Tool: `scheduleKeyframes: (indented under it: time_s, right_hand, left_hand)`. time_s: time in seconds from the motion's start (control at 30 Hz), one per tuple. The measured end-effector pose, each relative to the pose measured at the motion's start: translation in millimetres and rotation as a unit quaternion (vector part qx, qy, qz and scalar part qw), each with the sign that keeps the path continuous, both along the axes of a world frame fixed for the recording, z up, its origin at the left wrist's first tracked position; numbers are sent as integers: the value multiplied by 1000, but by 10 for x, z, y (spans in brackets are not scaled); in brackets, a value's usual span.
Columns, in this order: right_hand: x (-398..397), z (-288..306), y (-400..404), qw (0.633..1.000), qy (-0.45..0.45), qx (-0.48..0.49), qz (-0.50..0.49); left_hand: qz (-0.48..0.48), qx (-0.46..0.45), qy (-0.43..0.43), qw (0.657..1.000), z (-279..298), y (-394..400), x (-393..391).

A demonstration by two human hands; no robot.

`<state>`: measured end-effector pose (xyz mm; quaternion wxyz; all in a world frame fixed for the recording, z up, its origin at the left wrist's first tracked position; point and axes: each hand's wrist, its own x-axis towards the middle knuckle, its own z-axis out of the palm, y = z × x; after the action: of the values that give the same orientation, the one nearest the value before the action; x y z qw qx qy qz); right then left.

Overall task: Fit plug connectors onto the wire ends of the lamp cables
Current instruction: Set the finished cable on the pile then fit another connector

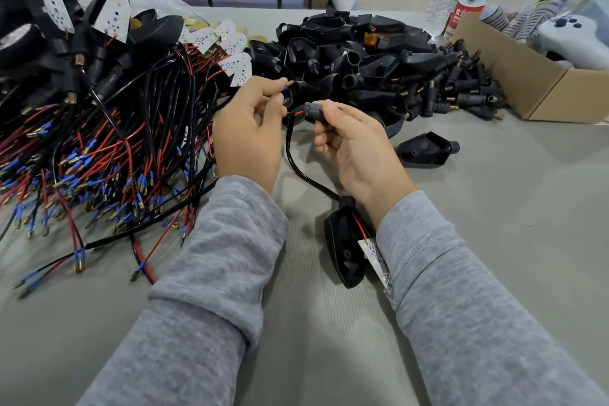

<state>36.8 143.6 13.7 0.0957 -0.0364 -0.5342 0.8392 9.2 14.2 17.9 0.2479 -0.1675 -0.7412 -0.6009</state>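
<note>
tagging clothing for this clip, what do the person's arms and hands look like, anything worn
Both arms wear grey knit sleeves, heathered and slightly fuzzy, with loose cuffs ending at the wrists. The right sleeve shows a stitched seam line near its cuff. The left hand and right hand are bare: no gloves, rings or watch visible.

Black plug connector [312, 108] (red wire entering) on looping cable [298, 164].

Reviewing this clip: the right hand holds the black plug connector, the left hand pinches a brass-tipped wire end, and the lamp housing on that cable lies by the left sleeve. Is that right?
Not quite. In the head view the right hand does hold the black plug connector and the left hand pinches the brass-tipped wire end, but the lamp housing on that cable lies by the right sleeve, not the left.
</note>
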Motion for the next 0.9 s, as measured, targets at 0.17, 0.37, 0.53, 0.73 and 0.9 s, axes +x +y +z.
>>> scheduleKeyframes:
  time_s: [0.17, 0.37, 0.53, 0.73, 0.9]
  right_hand:
    - [-20, -9, 11, 1000, 3, -12, 3]
    - [-19, -17, 13, 1000, 9, -2, 8]
    - [-19, -18, 1, 1000, 6, -3, 9]
    - [-15, -20, 6, 1000, 3, -5, 3]
    - [-24, -22, -8, 1000, 5, -2, 3]
  left_hand:
    - [56, -147, 71, 985, 2, 16, 43]
    - [86, -183, 50, 978, 27, -1, 51]
    - [95, -173, 35, 980, 13, -4, 26]
    - [76, -177, 36, 981, 8, -16, 31]
    - [95, -211, 34, 972, 35, -34, 34]
